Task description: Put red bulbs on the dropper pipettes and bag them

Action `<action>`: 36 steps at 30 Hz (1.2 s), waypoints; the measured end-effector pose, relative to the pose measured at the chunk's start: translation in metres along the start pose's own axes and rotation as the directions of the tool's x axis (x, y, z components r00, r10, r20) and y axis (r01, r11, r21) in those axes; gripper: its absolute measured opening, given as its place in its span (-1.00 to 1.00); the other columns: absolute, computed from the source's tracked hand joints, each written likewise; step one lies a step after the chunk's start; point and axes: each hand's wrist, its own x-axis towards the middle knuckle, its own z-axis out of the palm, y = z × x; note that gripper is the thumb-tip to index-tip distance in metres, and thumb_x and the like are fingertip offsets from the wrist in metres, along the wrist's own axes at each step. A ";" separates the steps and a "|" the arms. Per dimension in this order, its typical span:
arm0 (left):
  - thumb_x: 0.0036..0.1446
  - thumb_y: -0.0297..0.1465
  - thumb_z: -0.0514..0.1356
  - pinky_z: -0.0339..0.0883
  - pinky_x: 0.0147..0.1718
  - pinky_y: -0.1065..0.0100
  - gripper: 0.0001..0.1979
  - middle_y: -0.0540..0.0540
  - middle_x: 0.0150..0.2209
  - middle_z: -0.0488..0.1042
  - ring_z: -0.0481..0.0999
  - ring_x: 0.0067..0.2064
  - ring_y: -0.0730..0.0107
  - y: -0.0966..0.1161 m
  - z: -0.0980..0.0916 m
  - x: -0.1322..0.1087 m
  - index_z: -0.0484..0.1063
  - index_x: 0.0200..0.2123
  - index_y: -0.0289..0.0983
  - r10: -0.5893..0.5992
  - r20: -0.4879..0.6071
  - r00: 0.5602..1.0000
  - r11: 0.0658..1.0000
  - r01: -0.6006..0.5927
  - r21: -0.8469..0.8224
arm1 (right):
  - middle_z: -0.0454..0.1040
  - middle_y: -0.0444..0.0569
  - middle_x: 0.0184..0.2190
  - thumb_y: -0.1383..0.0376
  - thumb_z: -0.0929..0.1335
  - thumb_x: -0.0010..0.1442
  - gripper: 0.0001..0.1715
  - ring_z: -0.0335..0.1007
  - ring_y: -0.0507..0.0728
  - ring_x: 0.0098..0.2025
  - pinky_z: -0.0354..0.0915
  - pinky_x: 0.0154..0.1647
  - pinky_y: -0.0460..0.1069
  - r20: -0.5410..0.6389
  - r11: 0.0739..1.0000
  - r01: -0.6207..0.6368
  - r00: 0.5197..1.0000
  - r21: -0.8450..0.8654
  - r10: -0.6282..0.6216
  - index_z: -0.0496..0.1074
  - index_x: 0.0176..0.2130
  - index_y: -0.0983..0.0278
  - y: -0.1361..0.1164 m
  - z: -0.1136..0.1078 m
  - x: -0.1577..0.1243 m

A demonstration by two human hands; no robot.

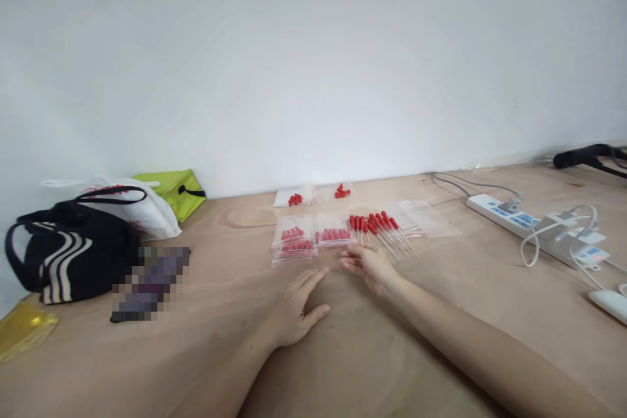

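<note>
My left hand (298, 313) rests low over the table with its fingers stretched and thumb apart, holding nothing. It is just in front of a clear zip bag (294, 240) of red rubber bulbs. My right hand (369, 266) has loosely bent, parted fingers and nothing visible in it. Its fingertips are by the near edge of a second zip bag of red bulbs (334, 234); whether they touch it I cannot tell. Just beyond that hand lie several droppers (385, 227) with red bulbs and thin pale stems.
Loose red bulbs (294, 200) and more red bulbs (342, 191) lie on bags near the wall. Flat clear bags (434, 219) are right of the droppers. A power strip (531, 228) with cables is at right. A black bag (88, 255) and a green bag (183, 192) stand left.
</note>
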 end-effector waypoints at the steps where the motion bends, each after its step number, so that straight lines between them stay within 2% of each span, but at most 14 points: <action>1: 0.12 -0.28 0.06 0.09 0.07 0.09 -0.46 -0.14 0.12 0.18 0.15 0.13 0.20 0.000 0.000 0.000 0.00 0.16 -0.17 -0.006 0.006 1.000 1.000 0.006 0.001 | 0.41 -0.08 -0.61 0.30 0.35 -0.11 -0.86 0.33 0.05 -0.61 0.30 -0.55 -0.03 -0.016 0.998 0.026 0.999 -0.056 -0.027 0.29 -0.50 0.28 -0.006 -0.013 0.002; 4: 0.12 -0.27 0.05 0.06 0.09 0.07 -0.46 -0.14 0.14 0.16 0.12 0.15 0.17 -0.001 0.000 0.000 0.01 0.16 -0.17 -0.026 0.019 0.999 1.000 0.026 0.011 | 0.42 -0.05 -0.52 0.25 0.35 -0.13 -0.85 0.36 0.12 -0.41 0.27 -0.40 -0.01 -0.100 0.958 0.150 0.979 -0.244 -0.179 0.34 -0.48 0.28 -0.030 -0.059 0.021; 6: 0.11 -0.26 0.05 0.05 0.09 0.07 -0.47 -0.14 0.14 0.16 0.12 0.15 0.17 -0.002 0.000 0.001 0.04 0.15 -0.17 -0.033 0.025 0.999 0.999 0.033 0.022 | 0.44 0.07 -0.32 0.24 0.31 -0.09 -0.78 0.30 0.22 -0.18 0.20 -0.19 0.06 -0.163 0.632 0.221 0.856 -0.743 -0.490 0.40 -0.38 0.30 -0.045 -0.092 0.038; 8: 0.11 -0.26 0.05 0.06 0.09 0.07 -0.49 -0.14 0.13 0.17 0.12 0.15 0.18 -0.002 0.000 0.001 0.06 0.14 -0.18 -0.042 0.030 0.999 0.999 0.040 0.035 | 0.37 0.19 -0.13 0.22 0.29 -0.06 -0.63 0.17 0.33 -0.02 0.09 -0.07 0.16 -0.196 0.327 0.008 0.787 -0.945 -0.585 0.41 -0.23 0.35 -0.053 -0.120 0.052; 11: 0.11 -0.27 0.05 0.06 0.09 0.09 -0.51 -0.14 0.13 0.18 0.13 0.15 0.19 0.000 0.000 0.001 0.10 0.12 -0.20 -0.050 0.034 0.998 0.998 0.049 0.049 | 0.37 0.23 -0.12 0.15 0.24 0.00 -0.58 0.20 0.36 -0.04 0.10 -0.12 0.18 -0.208 0.086 -0.191 0.834 -0.978 -0.510 0.43 -0.22 0.37 -0.053 -0.146 0.064; 14: 0.11 -0.27 0.05 0.08 0.09 0.11 -0.53 -0.14 0.12 0.20 0.14 0.14 0.20 0.002 -0.002 0.002 0.13 0.10 -0.21 -0.048 0.037 0.998 0.997 0.046 0.057 | 0.42 0.18 -0.22 0.20 0.17 0.09 -0.62 0.27 0.30 -0.11 0.11 -0.17 0.14 -0.205 0.001 -0.231 0.862 -0.973 -0.463 0.46 -0.30 0.35 -0.048 -0.153 0.066; 17: 0.11 -0.27 0.05 0.08 0.09 0.11 -0.54 -0.13 0.12 0.20 0.14 0.14 0.21 0.003 -0.003 0.003 0.14 0.09 -0.21 -0.037 0.038 0.999 0.998 0.035 0.054 | 0.43 0.16 -0.26 0.27 0.14 0.11 -0.62 0.28 0.26 -0.13 0.07 -0.15 0.14 -0.213 0.001 -0.243 0.846 -0.970 -0.488 0.46 -0.30 0.34 -0.047 -0.153 0.065; 20: 0.11 -0.27 0.05 0.07 0.09 0.11 -0.55 -0.12 0.12 0.20 0.14 0.14 0.21 0.002 -0.004 0.003 0.14 0.09 -0.19 -0.022 0.036 0.999 0.999 0.021 0.043 | 0.43 0.11 -0.26 0.24 0.14 0.13 -0.63 0.27 0.24 -0.15 0.04 -0.13 0.16 -0.220 0.116 -0.191 0.738 -0.975 -0.638 0.46 -0.30 0.29 -0.051 -0.151 0.063; 22: 0.11 -0.28 0.05 0.06 0.09 0.10 -0.54 -0.12 0.12 0.19 0.13 0.15 0.20 0.003 -0.004 0.002 0.13 0.10 -0.18 -0.022 0.036 0.999 0.999 0.021 0.035 | 0.42 0.07 -0.30 0.19 0.16 0.12 -0.64 0.26 0.21 -0.17 0.04 -0.11 0.14 -0.185 0.208 -0.038 0.623 -0.977 -0.760 0.45 -0.33 0.28 -0.053 -0.146 0.058; 24: 0.12 -0.29 0.05 0.05 0.09 0.07 -0.52 -0.13 0.13 0.18 0.12 0.15 0.18 0.003 -0.003 0.001 0.08 0.12 -0.17 -0.025 0.029 0.999 1.000 0.024 0.019 | 0.41 0.05 -0.34 0.16 0.19 0.11 -0.66 0.27 0.17 -0.21 0.10 -0.13 0.09 -0.087 0.248 0.216 0.564 -0.944 -0.821 0.45 -0.35 0.28 -0.051 -0.134 0.050; 29: 0.09 -0.35 0.09 0.04 0.09 0.03 -0.22 -0.19 0.20 -0.01 0.06 0.18 0.17 -0.002 0.005 0.000 -0.40 0.22 -0.13 -0.045 -0.092 0.995 0.996 0.038 -0.081 | 0.40 0.00 -0.36 0.25 0.21 0.09 -0.77 0.32 0.12 -0.26 0.23 -0.19 0.02 0.353 0.360 0.745 0.609 -0.561 -0.710 0.43 -0.34 0.19 -0.032 -0.082 0.013; 32: 0.05 -0.36 0.13 0.05 0.09 0.03 -0.10 -0.22 0.21 -0.04 0.05 0.19 0.16 -0.009 0.008 0.002 -0.55 0.20 -0.14 -0.100 -0.307 0.946 0.989 0.061 -0.134 | 0.43 -0.02 -0.28 0.26 0.25 0.05 -0.81 0.32 0.13 -0.19 0.24 -0.13 0.05 0.568 0.509 0.757 0.648 -0.409 -0.508 0.44 -0.33 0.14 -0.022 -0.058 -0.007; 34: 0.01 -0.35 0.17 0.00 0.10 0.01 -0.08 -0.21 0.21 -0.06 0.01 0.20 0.13 -0.012 0.007 0.002 -0.49 0.21 -0.15 -0.099 -0.426 0.899 0.993 0.064 -0.095 | 0.44 -0.03 -0.24 0.26 0.25 0.06 -0.80 0.32 0.13 -0.16 0.23 -0.10 0.05 0.663 0.569 0.730 0.643 -0.378 -0.384 0.45 -0.33 0.13 -0.017 -0.050 -0.016; 36: -0.02 -0.36 0.19 -0.09 0.13 -0.01 -0.14 -0.19 0.23 -0.10 -0.08 0.22 0.09 -0.012 0.003 0.003 -0.33 0.22 -0.14 -0.008 -0.428 0.904 1.000 0.013 0.009 | 0.44 -0.03 -0.20 0.28 0.23 0.08 -0.77 0.31 0.12 -0.12 0.22 -0.07 0.05 0.724 0.570 0.734 0.612 -0.371 -0.318 0.45 -0.30 0.14 -0.012 -0.046 -0.019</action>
